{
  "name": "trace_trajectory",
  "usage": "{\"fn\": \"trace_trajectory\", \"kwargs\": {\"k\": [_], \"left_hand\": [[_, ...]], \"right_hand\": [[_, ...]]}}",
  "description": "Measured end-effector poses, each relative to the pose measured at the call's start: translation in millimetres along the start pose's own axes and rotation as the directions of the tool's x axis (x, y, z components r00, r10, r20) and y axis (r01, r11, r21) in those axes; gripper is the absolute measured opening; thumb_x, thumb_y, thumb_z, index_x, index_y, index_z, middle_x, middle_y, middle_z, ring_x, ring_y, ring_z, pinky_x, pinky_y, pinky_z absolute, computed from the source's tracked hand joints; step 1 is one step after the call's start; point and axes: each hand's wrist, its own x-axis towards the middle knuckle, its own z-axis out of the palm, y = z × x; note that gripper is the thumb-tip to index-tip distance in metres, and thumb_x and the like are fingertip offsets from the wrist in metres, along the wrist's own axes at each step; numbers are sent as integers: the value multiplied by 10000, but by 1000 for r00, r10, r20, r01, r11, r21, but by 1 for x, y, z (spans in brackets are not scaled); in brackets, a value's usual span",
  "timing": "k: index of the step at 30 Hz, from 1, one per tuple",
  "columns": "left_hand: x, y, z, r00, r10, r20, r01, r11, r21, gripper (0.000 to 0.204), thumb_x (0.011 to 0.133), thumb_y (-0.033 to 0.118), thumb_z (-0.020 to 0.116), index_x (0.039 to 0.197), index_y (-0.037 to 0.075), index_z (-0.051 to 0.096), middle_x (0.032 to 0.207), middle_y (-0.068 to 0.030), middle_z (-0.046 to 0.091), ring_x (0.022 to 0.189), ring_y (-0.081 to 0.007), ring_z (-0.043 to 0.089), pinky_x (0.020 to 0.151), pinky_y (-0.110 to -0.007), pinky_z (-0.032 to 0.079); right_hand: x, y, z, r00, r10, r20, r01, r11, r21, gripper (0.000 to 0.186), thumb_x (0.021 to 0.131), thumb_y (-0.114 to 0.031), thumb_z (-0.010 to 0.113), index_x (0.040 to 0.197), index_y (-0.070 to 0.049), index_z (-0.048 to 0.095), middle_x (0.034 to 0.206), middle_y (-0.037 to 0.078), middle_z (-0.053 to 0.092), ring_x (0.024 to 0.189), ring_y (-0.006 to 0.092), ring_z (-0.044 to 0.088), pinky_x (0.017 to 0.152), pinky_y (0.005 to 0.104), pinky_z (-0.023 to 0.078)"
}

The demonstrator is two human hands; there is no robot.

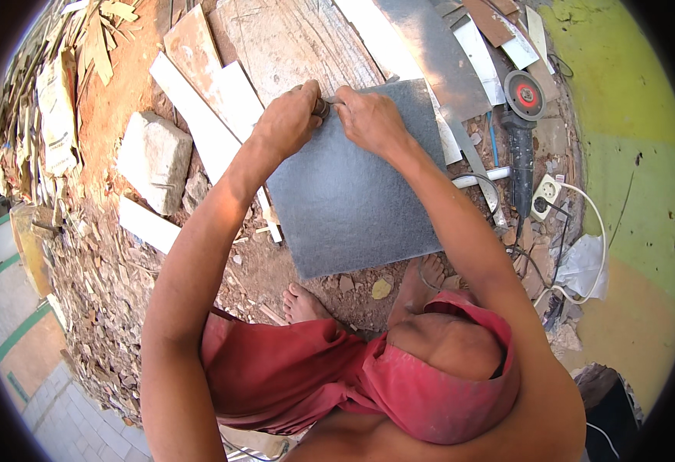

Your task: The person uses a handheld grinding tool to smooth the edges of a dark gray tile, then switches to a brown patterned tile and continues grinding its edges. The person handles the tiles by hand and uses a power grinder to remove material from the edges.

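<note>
There was the left hand [287,119], its grip curled around a small dark piece [322,108], mostly hidden, that I couldn't identify. Right beside it I had the right hand [372,122], fingers folded in; whether that grip pinched the same piece or the tile's edge, I couldn't tell. Both worked at the far-left corner of the dark grey tile [353,192], which sat squarely in front of me, near edge towards the bare feet [306,305]. What bore it from below was hidden.

My read: close two-handed work on that corner was the step in hand, and the next move called for a steady tile and a firm, careful hold there.

Farther out, right side: a grinder [520,131] on the ground, with a socket block [545,194] just beside it. Over on the left: a pale stone block [155,162], near white strips [199,115].
</note>
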Motion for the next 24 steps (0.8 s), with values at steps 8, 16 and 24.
{"fn": "trace_trajectory", "kwargs": {"k": [8,16,24], "left_hand": [[-1,1,-3,999,-15,28,16,999,-38,281,850,42,670,1066,-16,501,1031,-225,660,1019,-393,641,879,-462,496],[-1,5,-4,998,-43,37,43,999,-6,287,852,50,670,1075,-26,507,1045,-230,662,1038,-392,637,895,-458,493],[1,5,-4,1000,-18,23,18,1000,-9,264,848,48,672,1042,-17,506,1028,-234,653,1036,-403,627,893,-464,488]], "right_hand": [[-14,-4,-7,998,-25,-52,27,999,42,122,944,-150,580,912,-34,601,645,164,644,613,329,669,561,429,520],[-6,0,-1,1000,-4,-2,4,1000,-6,139,949,-156,570,904,-25,577,654,176,648,628,336,674,578,450,523],[-24,-5,-1,999,11,45,-13,999,39,103,923,-151,626,928,-50,605,652,163,642,600,334,661,586,438,524]]}}
